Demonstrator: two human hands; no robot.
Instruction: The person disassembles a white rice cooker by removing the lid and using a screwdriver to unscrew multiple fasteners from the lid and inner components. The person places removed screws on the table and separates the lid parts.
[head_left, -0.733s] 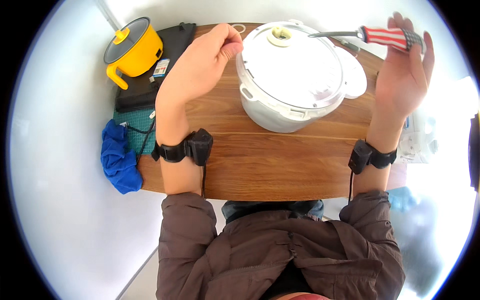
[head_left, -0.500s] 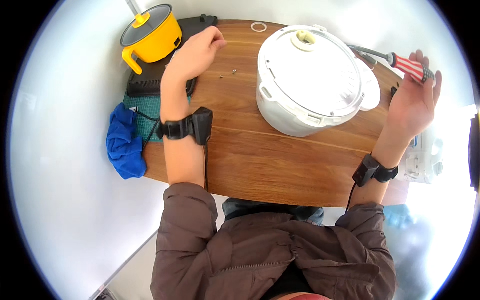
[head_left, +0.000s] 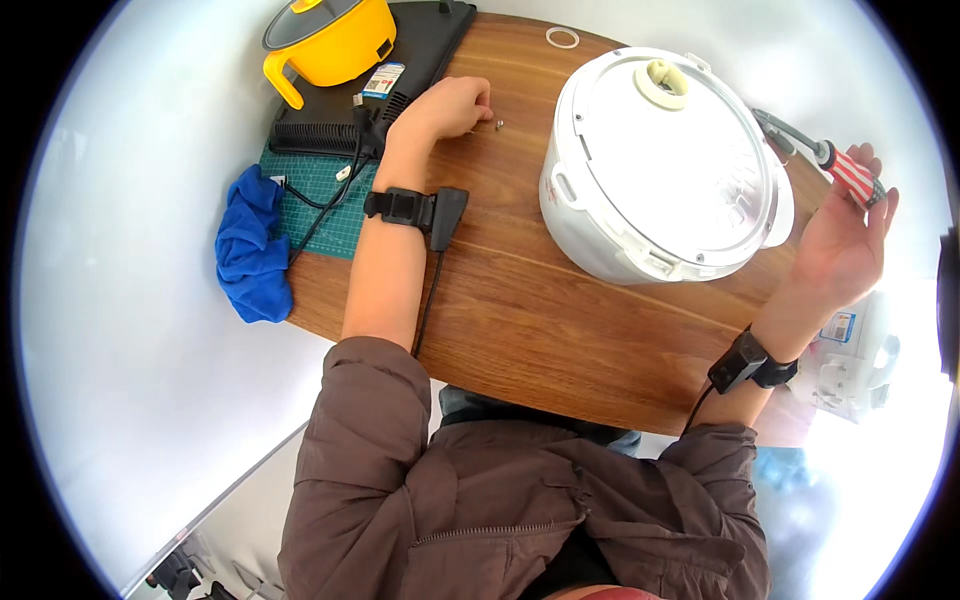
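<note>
My left hand (head_left: 448, 108) is lowered to the wooden tabletop, fingers curled and pressed together; anything in them is hidden. Just beside its fingertips lies a small metal screw (head_left: 499, 125). At the right, my right hand (head_left: 838, 245) grips a screwdriver (head_left: 853, 178) by its red-and-white striped handle, which has a dark, star-patterned end. The tool points up and to the left. Between the hands stands a large white cooker-like appliance (head_left: 590, 225), its round, shiny metal-coloured panel facing up and a cream ring fitting (head_left: 661, 84) on top.
A yellow pot (head_left: 345, 45) stands on a black flat device (head_left: 425, 45) at the far left. Nearer are a green cutting mat (head_left: 335, 215), black cables and a blue cloth (head_left: 250, 245). A white ring (head_left: 562, 38) lies at the back; clear packaging (head_left: 850, 365) sits at the right.
My left hand has come down to the tabletop near the small screw, where it earlier hung higher beside the yellow pot. The right hand keeps the screwdriver. The whole view has shifted.
</note>
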